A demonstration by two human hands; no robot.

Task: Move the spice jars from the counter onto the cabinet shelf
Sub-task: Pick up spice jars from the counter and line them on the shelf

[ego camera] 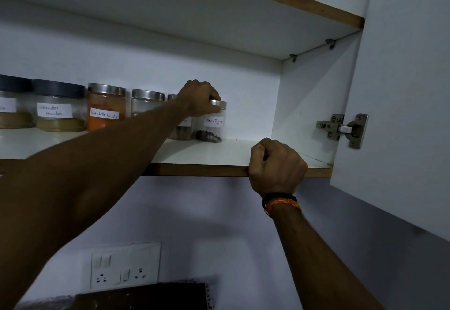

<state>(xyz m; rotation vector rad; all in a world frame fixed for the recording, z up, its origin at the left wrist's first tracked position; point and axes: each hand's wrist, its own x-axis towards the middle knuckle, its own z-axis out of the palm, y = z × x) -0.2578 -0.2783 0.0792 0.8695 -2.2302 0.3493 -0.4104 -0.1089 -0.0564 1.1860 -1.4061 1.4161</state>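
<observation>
I saw clear glass jars with brushed metal lids and paper labels, on a smooth white shelf edged in wood.

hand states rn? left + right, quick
Left hand: grips the lid of the Black Pepper jar, which stands on the shelf.
Right hand: curled over the shelf's front edge, gripping it.

The left arm reaches up and across, fully extended, its left hand curled, knuckles up, fingers closed in a grip. The right hand is fisted, wrist raised, wearing black-and-orange thread bands.
</observation>
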